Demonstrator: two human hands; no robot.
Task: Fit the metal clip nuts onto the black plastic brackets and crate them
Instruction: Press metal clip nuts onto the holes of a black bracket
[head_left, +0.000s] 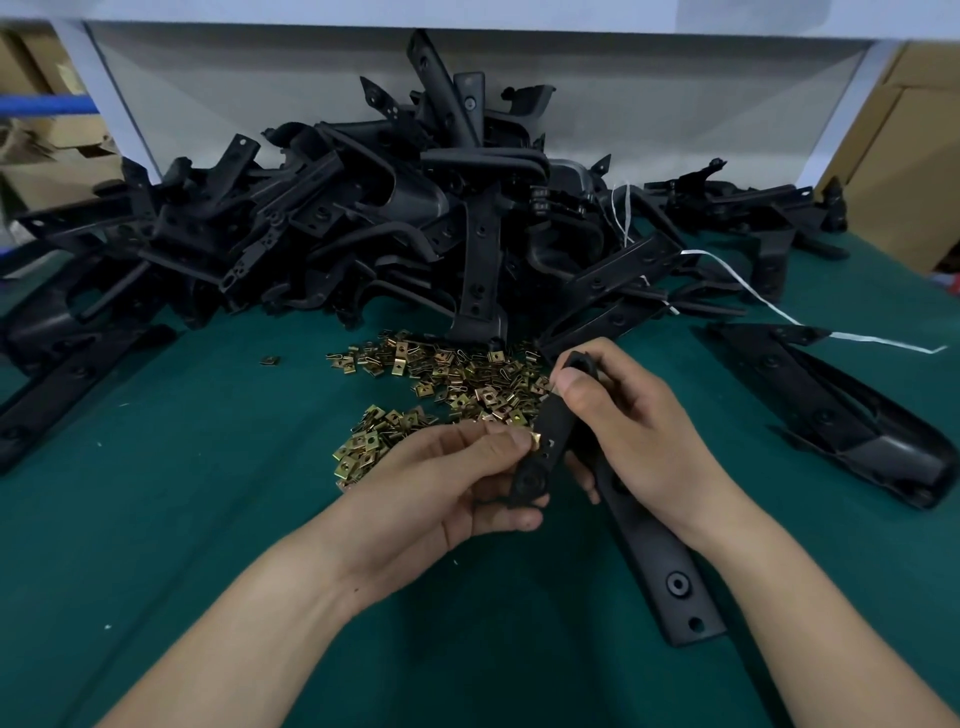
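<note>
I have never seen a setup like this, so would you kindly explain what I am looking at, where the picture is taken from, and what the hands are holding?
There is no machine here: a person works with two bare hands. The single picture comes from a camera worn on their head, looking forward and down. On the green table lie a pile of black plastic brackets at the back and a heap of brass-coloured clip nuts nearer. The left hand and right hand both grip one black bracket. The left thumb seems to press a single clip nut against its edge. A white string trails at the right.
</note>
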